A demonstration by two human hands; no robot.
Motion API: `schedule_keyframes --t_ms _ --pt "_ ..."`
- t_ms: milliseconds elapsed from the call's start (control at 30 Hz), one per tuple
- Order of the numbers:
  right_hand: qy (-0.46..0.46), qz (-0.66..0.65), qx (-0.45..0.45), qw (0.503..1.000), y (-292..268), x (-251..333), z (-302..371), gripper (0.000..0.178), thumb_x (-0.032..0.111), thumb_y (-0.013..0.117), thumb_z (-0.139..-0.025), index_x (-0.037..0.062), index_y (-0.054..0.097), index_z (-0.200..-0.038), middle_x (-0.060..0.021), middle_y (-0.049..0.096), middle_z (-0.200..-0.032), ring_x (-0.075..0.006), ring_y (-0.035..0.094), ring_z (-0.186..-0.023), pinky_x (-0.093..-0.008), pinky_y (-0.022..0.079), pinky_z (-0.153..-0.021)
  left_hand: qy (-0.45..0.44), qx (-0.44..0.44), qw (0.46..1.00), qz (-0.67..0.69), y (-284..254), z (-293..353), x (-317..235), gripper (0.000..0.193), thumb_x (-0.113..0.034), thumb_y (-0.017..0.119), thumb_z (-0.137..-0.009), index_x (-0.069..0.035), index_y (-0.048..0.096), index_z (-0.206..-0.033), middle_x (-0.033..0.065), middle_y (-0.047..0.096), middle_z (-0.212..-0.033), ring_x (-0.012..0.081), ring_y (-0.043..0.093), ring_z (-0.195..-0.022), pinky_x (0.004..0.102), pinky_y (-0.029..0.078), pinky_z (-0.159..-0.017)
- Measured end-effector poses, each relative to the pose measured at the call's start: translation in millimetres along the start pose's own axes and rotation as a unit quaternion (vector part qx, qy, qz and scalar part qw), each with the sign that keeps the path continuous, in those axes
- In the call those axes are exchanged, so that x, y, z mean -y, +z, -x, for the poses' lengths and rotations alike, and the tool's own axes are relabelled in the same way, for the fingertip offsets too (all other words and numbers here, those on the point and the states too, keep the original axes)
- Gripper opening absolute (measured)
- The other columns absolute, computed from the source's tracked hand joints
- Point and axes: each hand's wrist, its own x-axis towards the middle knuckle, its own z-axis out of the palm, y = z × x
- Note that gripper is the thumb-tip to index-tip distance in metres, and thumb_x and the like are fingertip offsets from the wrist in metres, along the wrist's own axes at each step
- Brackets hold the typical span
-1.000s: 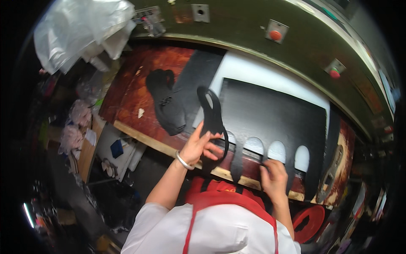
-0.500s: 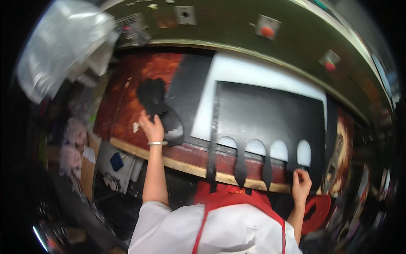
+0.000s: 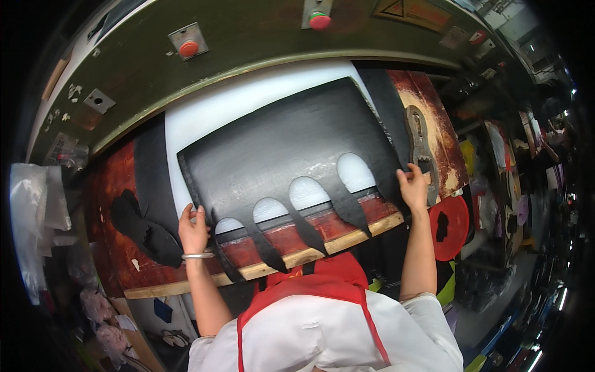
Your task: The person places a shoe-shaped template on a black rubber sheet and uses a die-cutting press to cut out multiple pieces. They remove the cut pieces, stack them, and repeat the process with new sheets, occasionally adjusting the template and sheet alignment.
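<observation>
A black sheet (image 3: pixel 273 142) with several rounded cut-outs along its near edge lies tilted over a white board (image 3: pixel 211 115). Narrow strips between the cut-outs hang over the table's wooden front edge. My left hand (image 3: pixel 194 230), a bangle on its wrist, pinches the sheet's left edge near the corner. At the opposite side my right hand (image 3: pixel 414 188) has its thumb and fingers closed on the right edge. Left of my left hand lie black sole-shaped pieces (image 3: pixel 145 232), overlapping. A sole-shaped cutting die (image 3: pixel 419 139) rests just beyond my right hand.
A green machine beam (image 3: pixel 248 46) with red buttons (image 3: pixel 189 48) spans the back. The worn red-brown table (image 3: pixel 102 192) ends in a wooden strip (image 3: pixel 297 254). A red round container (image 3: pixel 451 229) stands low at right; clear plastic bags (image 3: pixel 34 217) hang at far left.
My left hand has left the black sole pieces and moved to the sheet's left edge. My right hand has shifted up along its right side. The sheet sits more slanted; the view has turned right.
</observation>
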Motion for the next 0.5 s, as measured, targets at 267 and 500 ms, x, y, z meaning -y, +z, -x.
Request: schedule_keyframes --t_ms 267,500 --pt "-0.041 -0.178 0.063 0.981 -32.6 -13.2 26.9 0.025 0.019 0.071 -0.085 -0.0041 0.067 -0.094 -0.0108 0.070 -0.082 -0.0164 0.063 -0.075 -0.0294 0.050 -0.073 0.100 0.151 0.983 0.038 -45.3 59.6 -140.3 0.025 -0.022 0.066 -0.088 0.001 0.067 -0.080 0.0144 0.065 -0.079 0.0218 0.057 -0.060 0.0356 0.048 -0.057" --pt "-0.063 -0.234 -0.143 0.960 -7.3 -44.3 87.9 0.019 0.014 0.069 -0.087 -0.0044 0.064 -0.091 -0.0067 0.066 -0.083 -0.0144 0.058 -0.076 -0.0295 0.048 -0.072 0.540 0.388 0.729 0.164 -77.6 89.1 -212.2 0.031 -0.008 0.067 -0.069 -0.011 0.072 -0.100 -0.0003 0.065 -0.072 0.0167 0.055 -0.053 0.0308 0.044 -0.048"
